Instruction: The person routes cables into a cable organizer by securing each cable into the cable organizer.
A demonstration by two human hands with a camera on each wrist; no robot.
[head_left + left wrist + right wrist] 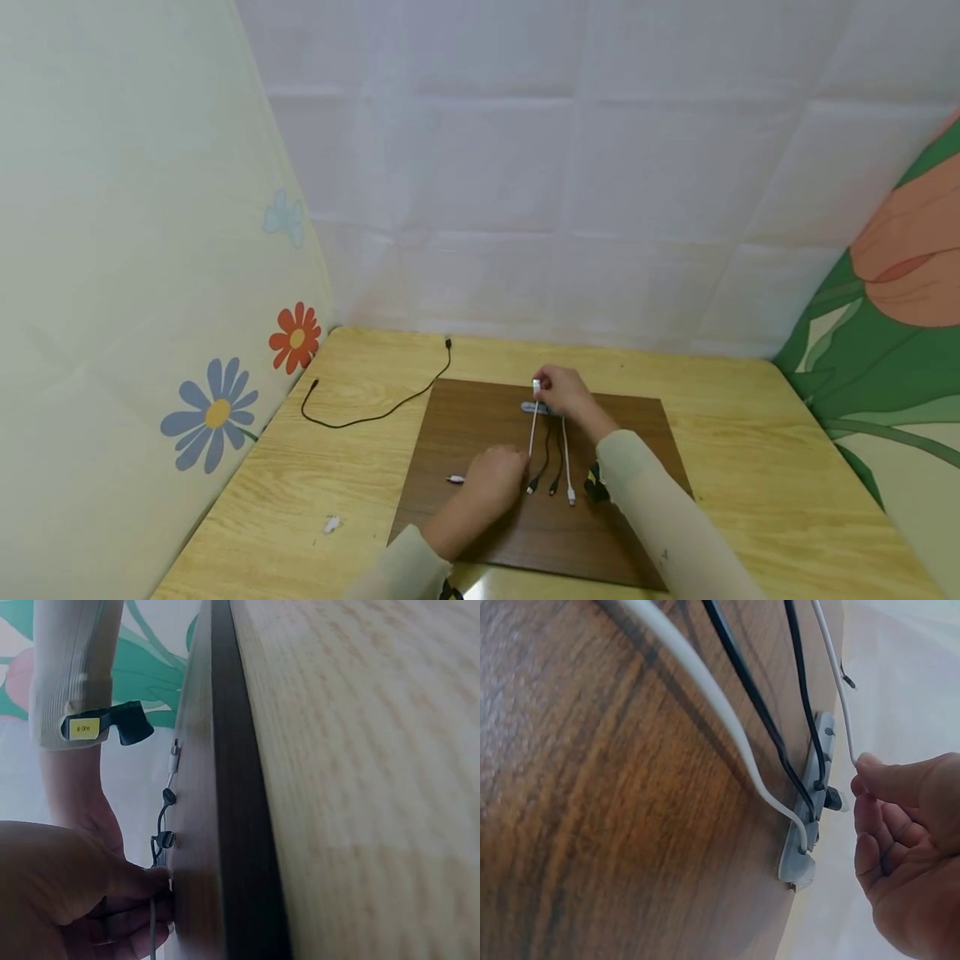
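Between my two hands a white USB cable (533,429) is stretched over the dark brown board (495,533). Thumb and fingertips of my right hand (564,390) pinch it by its plug end, above a grey cable holder (823,754). Lower on the board, my left hand (495,479) pinches the same cable; a white plug (455,479) pokes out at that hand's left. Seated in the holder are two black cables (761,712) and another white cable (727,709). Their loose ends run down the board toward me. The held cable passes beside the holder, outside its slots.
On the wooden table (757,467), a separate black cable (382,415) lies curved at the board's back left. A small white scrap (332,524) is at the front left. Cloth-covered walls (540,167) border the table at the back and sides.
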